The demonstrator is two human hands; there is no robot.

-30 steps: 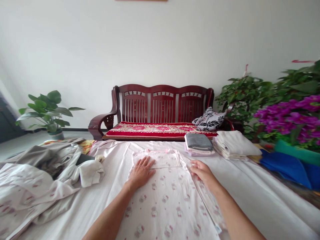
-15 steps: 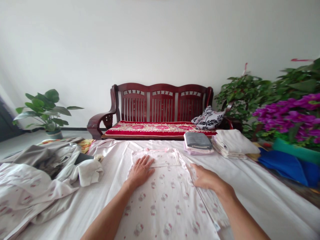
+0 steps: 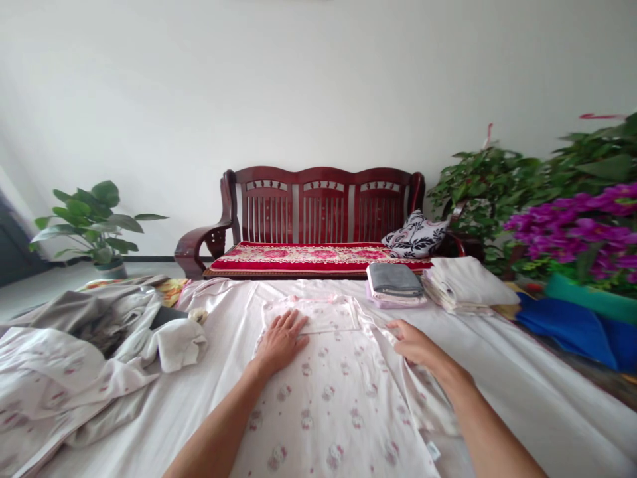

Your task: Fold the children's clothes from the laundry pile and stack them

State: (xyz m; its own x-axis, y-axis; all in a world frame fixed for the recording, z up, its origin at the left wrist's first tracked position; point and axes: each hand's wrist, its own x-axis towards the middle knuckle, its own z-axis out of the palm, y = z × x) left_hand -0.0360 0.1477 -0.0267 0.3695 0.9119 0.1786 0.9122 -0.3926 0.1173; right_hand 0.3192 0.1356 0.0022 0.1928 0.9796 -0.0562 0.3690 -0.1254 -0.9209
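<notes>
A pale pink garment (image 3: 328, 405) printed with small pink figures lies spread flat in front of me on a white sheet (image 3: 522, 378). My left hand (image 3: 281, 342) rests flat on it near the collar, fingers stretched out. My right hand (image 3: 413, 345) is at the garment's right edge, fingers closed on a raised fold of the fabric beside the sleeve.
A heap of unfolded grey and printed clothes (image 3: 84, 352) lies at the left. Folded stacks sit at the far right: a grey-topped pile (image 3: 395, 284) and a cream pile (image 3: 468, 284). Beyond stand a red wooden bench (image 3: 318, 226), a potted plant (image 3: 94, 222) and purple flowers (image 3: 582, 229).
My right hand slid along the garment's right edge and has lifted a fold of it off the sheet. My left hand has stayed pressed near the collar.
</notes>
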